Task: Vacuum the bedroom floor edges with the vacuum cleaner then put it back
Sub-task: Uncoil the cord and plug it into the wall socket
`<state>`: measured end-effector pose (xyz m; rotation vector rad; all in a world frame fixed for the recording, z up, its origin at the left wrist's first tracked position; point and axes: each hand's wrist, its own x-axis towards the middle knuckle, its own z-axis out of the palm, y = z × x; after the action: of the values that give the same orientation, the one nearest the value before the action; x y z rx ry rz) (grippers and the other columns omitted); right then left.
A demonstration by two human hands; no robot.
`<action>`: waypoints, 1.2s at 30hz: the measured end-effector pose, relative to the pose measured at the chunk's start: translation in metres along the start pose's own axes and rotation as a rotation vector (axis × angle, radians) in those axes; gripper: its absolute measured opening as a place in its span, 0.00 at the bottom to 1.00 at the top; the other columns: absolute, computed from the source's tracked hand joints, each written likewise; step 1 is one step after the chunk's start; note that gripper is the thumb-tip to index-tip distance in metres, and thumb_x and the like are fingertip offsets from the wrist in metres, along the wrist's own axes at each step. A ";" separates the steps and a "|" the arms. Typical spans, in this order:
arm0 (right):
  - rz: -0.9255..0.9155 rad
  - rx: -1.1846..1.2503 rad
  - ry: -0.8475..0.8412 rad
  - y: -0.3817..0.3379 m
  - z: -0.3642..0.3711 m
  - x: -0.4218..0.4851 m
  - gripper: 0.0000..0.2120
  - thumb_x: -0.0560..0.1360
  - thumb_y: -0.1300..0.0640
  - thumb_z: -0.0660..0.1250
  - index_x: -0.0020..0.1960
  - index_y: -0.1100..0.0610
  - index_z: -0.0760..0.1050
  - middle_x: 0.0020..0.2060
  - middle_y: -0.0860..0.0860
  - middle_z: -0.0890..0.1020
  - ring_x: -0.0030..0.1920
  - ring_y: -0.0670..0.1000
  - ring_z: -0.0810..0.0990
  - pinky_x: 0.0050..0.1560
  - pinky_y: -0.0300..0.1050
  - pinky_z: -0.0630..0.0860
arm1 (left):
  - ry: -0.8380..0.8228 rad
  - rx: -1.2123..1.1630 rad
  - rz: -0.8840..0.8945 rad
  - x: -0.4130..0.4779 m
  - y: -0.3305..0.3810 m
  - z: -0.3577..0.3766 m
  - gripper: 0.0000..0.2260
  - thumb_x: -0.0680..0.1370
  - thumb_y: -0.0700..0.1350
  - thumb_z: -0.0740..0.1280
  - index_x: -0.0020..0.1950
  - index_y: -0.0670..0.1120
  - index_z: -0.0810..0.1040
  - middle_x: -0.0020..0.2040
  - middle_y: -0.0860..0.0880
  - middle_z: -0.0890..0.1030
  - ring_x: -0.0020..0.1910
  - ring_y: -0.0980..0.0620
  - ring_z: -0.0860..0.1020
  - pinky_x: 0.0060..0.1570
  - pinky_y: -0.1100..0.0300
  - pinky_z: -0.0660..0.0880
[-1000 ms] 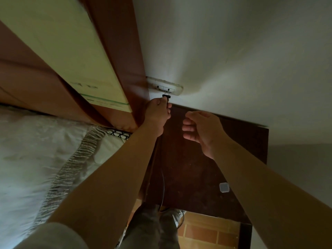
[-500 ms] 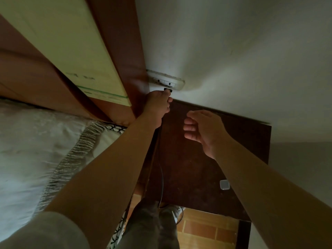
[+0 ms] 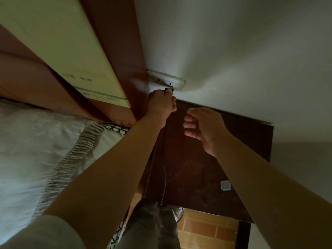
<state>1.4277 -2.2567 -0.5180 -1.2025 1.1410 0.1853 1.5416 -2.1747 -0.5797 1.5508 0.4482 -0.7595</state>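
Observation:
My left hand (image 3: 161,105) grips a small black plug (image 3: 169,89) and holds it right at the white wall socket (image 3: 166,80), beside the wooden headboard. A thin black cord (image 3: 163,182) hangs from the hand down over the dark nightstand toward the floor. To the right, my right hand (image 3: 203,128) hovers above the nightstand with its fingers loosely curled and nothing in it. The vacuum cleaner itself is out of view.
A dark wooden nightstand (image 3: 206,168) stands against the white wall, with a small clear plastic box (image 3: 225,185) on it. The bed with a white fringed cover (image 3: 45,150) lies at the left. Orange floor tiles (image 3: 206,229) and my legs show below.
My left hand has moved the plug up closer to the socket. The right hand has stayed nearly in place.

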 end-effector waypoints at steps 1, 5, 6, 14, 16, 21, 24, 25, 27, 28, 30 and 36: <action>-0.003 -0.001 -0.001 -0.001 0.000 0.001 0.07 0.81 0.56 0.68 0.55 0.58 0.81 0.43 0.54 0.84 0.41 0.52 0.83 0.48 0.52 0.84 | -0.003 0.035 0.016 0.002 -0.001 -0.004 0.08 0.85 0.43 0.60 0.54 0.40 0.77 0.38 0.47 0.78 0.32 0.54 0.73 0.29 0.66 0.75; -0.018 0.000 -0.015 -0.004 -0.001 0.003 0.06 0.81 0.56 0.68 0.54 0.57 0.81 0.41 0.53 0.84 0.41 0.51 0.83 0.48 0.52 0.84 | -0.028 0.165 0.077 0.008 -0.004 -0.008 0.10 0.85 0.44 0.59 0.48 0.44 0.77 0.39 0.49 0.78 0.30 0.55 0.72 0.28 0.63 0.72; -0.016 0.003 -0.013 -0.005 -0.001 0.004 0.06 0.81 0.56 0.68 0.54 0.57 0.81 0.41 0.53 0.84 0.41 0.51 0.83 0.49 0.52 0.84 | -0.036 0.184 0.087 0.008 -0.003 -0.009 0.10 0.85 0.44 0.59 0.46 0.45 0.76 0.39 0.48 0.78 0.29 0.55 0.71 0.28 0.63 0.70; -0.002 -0.002 -0.022 0.000 0.000 0.003 0.08 0.81 0.56 0.68 0.56 0.59 0.81 0.42 0.54 0.84 0.42 0.52 0.83 0.50 0.53 0.83 | -0.039 0.131 0.070 0.008 -0.001 -0.007 0.11 0.85 0.45 0.60 0.47 0.44 0.77 0.39 0.49 0.78 0.29 0.56 0.71 0.29 0.64 0.69; 0.008 0.008 -0.010 0.000 0.000 0.003 0.08 0.81 0.57 0.68 0.56 0.59 0.81 0.41 0.54 0.83 0.41 0.51 0.83 0.50 0.54 0.83 | -0.015 0.126 0.058 0.009 0.005 -0.003 0.13 0.85 0.43 0.60 0.42 0.45 0.76 0.36 0.49 0.77 0.24 0.58 0.70 0.26 0.64 0.68; 0.001 0.012 -0.010 -0.002 -0.005 0.003 0.07 0.81 0.57 0.68 0.55 0.59 0.81 0.41 0.53 0.83 0.40 0.51 0.82 0.50 0.54 0.83 | 0.001 0.084 0.027 0.013 0.009 -0.001 0.11 0.84 0.43 0.61 0.43 0.45 0.77 0.36 0.48 0.78 0.27 0.56 0.73 0.28 0.64 0.75; 0.000 0.024 0.000 -0.007 -0.007 0.003 0.07 0.81 0.57 0.68 0.54 0.58 0.81 0.41 0.53 0.83 0.40 0.51 0.83 0.49 0.53 0.83 | -0.028 0.097 0.025 0.010 0.010 -0.003 0.11 0.85 0.43 0.61 0.44 0.45 0.77 0.37 0.48 0.78 0.31 0.54 0.75 0.32 0.63 0.80; -0.001 0.030 0.004 -0.009 -0.008 0.002 0.07 0.81 0.57 0.68 0.55 0.58 0.81 0.41 0.53 0.83 0.40 0.51 0.83 0.49 0.53 0.83 | -0.029 0.111 0.020 0.009 0.013 -0.004 0.11 0.85 0.43 0.61 0.44 0.45 0.77 0.37 0.48 0.78 0.32 0.54 0.76 0.33 0.62 0.81; -0.007 0.033 0.002 -0.011 -0.009 0.000 0.07 0.81 0.57 0.68 0.55 0.59 0.81 0.42 0.53 0.83 0.40 0.51 0.83 0.48 0.51 0.83 | -0.040 0.135 0.013 0.007 0.015 -0.005 0.10 0.85 0.44 0.61 0.45 0.45 0.77 0.38 0.47 0.79 0.32 0.53 0.77 0.34 0.61 0.81; -0.010 0.036 0.000 -0.011 -0.009 -0.003 0.07 0.81 0.57 0.68 0.56 0.59 0.81 0.42 0.53 0.83 0.40 0.51 0.82 0.47 0.51 0.83 | -0.051 0.132 0.006 0.006 0.015 -0.005 0.10 0.85 0.44 0.61 0.45 0.45 0.77 0.38 0.47 0.79 0.33 0.53 0.77 0.34 0.61 0.81; -0.014 0.044 0.000 -0.011 -0.009 -0.007 0.07 0.81 0.57 0.67 0.55 0.58 0.81 0.42 0.53 0.83 0.40 0.51 0.82 0.48 0.51 0.83 | -0.075 0.135 0.004 0.000 0.015 -0.009 0.11 0.85 0.46 0.61 0.46 0.45 0.77 0.41 0.46 0.79 0.37 0.51 0.79 0.42 0.59 0.82; -0.015 0.088 0.039 -0.008 -0.019 -0.034 0.07 0.81 0.56 0.68 0.55 0.58 0.81 0.42 0.53 0.83 0.41 0.51 0.82 0.47 0.51 0.83 | -0.124 0.604 0.129 -0.047 -0.003 -0.027 0.14 0.83 0.56 0.62 0.55 0.46 0.75 0.43 0.49 0.76 0.40 0.54 0.74 0.41 0.58 0.71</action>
<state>1.4049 -2.2607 -0.4851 -1.1403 1.1622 0.0995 1.5117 -2.1403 -0.5496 2.0524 0.0161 -0.9348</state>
